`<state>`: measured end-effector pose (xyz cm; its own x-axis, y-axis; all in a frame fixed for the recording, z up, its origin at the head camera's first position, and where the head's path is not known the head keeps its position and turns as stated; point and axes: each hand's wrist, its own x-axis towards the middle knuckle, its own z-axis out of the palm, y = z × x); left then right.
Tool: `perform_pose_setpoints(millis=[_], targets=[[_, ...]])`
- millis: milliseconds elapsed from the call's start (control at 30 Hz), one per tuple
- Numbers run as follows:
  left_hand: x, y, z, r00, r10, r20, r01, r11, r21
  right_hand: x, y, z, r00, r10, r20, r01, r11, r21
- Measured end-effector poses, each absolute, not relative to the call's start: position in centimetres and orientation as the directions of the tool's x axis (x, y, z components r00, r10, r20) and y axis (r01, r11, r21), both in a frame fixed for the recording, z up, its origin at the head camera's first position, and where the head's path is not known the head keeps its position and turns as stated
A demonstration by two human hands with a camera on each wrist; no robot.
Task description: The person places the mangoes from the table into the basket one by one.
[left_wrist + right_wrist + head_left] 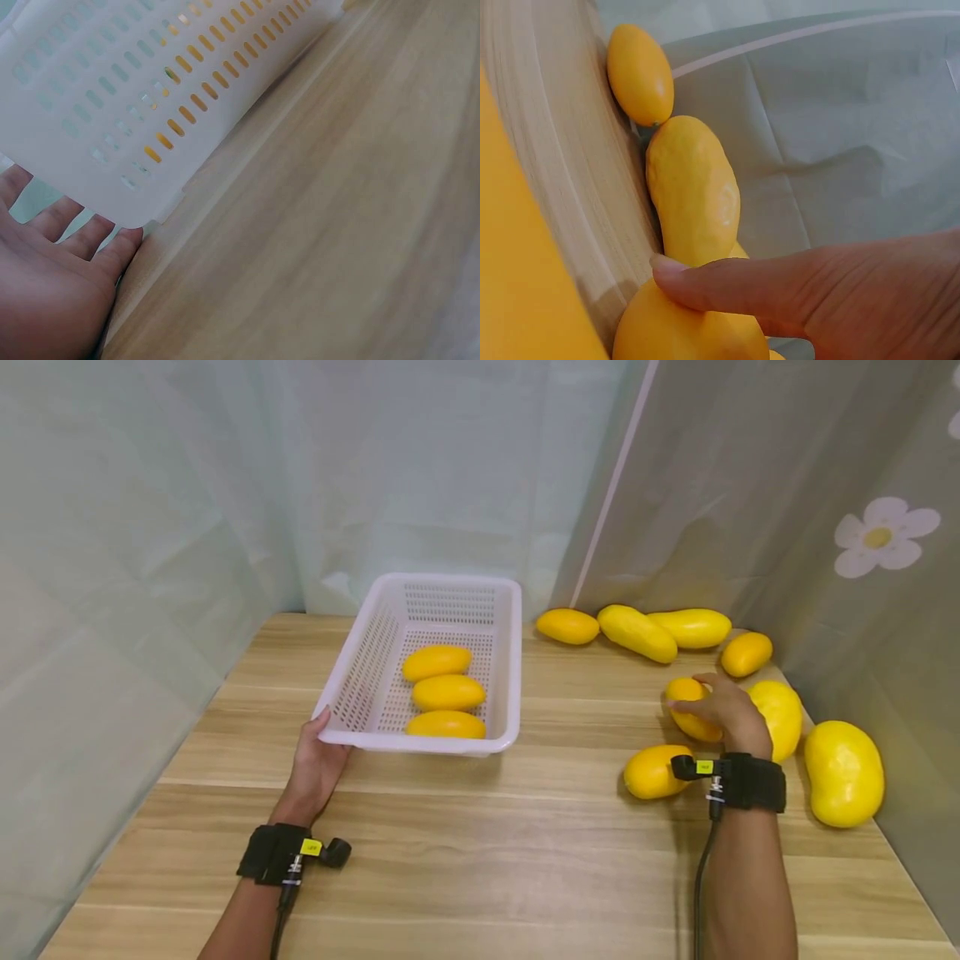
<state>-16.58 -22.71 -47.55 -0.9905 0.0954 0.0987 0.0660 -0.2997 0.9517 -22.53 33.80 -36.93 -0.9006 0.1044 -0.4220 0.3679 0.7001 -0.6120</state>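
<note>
A white plastic basket [512, 677] with slotted walls stands on the table, holding three small orange-yellow oval melons [448, 693]. My left hand [318, 768] grips its near left corner, thumb on the rim; in the left wrist view the fingers [52, 219] reach behind the corner. On the right, my right hand [731, 714] holds another small melon [693, 727] between thumb and fingers. The right wrist view shows the thumb [727, 283] lying across that melon [682, 330]. Just nearer, a similar melon [654, 772] lies partly behind the wrist camera.
Along the back lie a small melon [567, 627] and two long yellow fruits [637, 633]. Another small melon [747, 654] sits at the back right corner. Two large yellow fruits [843, 772] lie along the right edge. Curtains [450, 468] hang close behind and beside the wooden table [510, 860].
</note>
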Motion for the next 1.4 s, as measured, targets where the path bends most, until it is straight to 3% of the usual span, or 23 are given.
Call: perform_pose_setpoints(millis=[367, 1400], targets=[[-16.6, -22.7, -47.6, -0.990, 0.097, 0.106, 0.071, -0.306, 0.949, -23.0, 33.9, -36.9, -0.907, 0.098, -0.409, 0.335, 0.757, -0.561], [-16.8, -22.5, -47.4, -0.990, 0.102, 0.096, 0.062, -0.291, 0.955, -22.5, 33.8, -35.3, -0.957, 0.061, -0.283, 0.247, 0.684, -0.687]])
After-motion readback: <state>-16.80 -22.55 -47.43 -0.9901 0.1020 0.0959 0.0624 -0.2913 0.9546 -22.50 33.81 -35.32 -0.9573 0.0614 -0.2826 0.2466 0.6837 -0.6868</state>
